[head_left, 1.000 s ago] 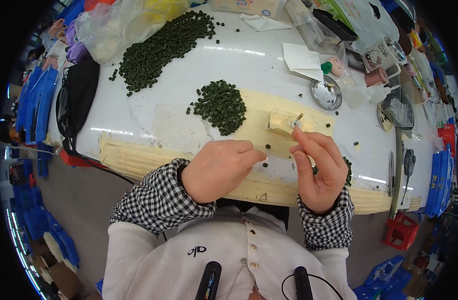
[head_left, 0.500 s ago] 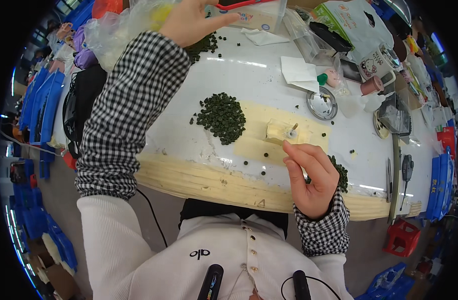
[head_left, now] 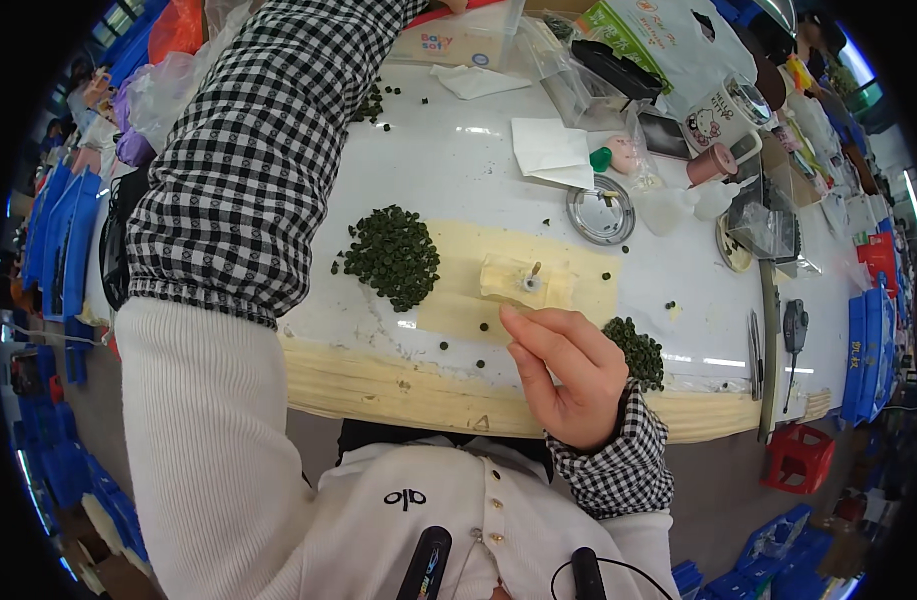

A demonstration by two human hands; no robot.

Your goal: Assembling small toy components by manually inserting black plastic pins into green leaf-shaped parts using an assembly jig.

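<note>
My left arm reaches far forward in a black-and-white checked sleeve. Only a sliver of my left hand (head_left: 456, 5) shows at the top edge, beside a red rim on a clear plastic box (head_left: 448, 45); its fingers are hidden. My right hand (head_left: 575, 382) hovers near the table's front edge, thumb and index fingertip a little apart, with nothing visible between them. Just beyond its fingertips stands a small cream block (head_left: 500, 277) with an upright brownish pin (head_left: 535, 270). The block rests on a pale yellow sheet (head_left: 453, 315).
A pile of small dark green pieces (head_left: 390, 258) lies left of the block. A smaller pile (head_left: 638, 355) sits right of my right hand. Farther right are a round metal dish (head_left: 600, 212), white paper (head_left: 550, 150), a mug (head_left: 723, 115), tweezers (head_left: 755, 355) and a screwdriver (head_left: 793, 345).
My left hand has moved farther forward, almost out of the picture. The whole view has shifted, so the table sits more to the left. My right hand stays near the block.
</note>
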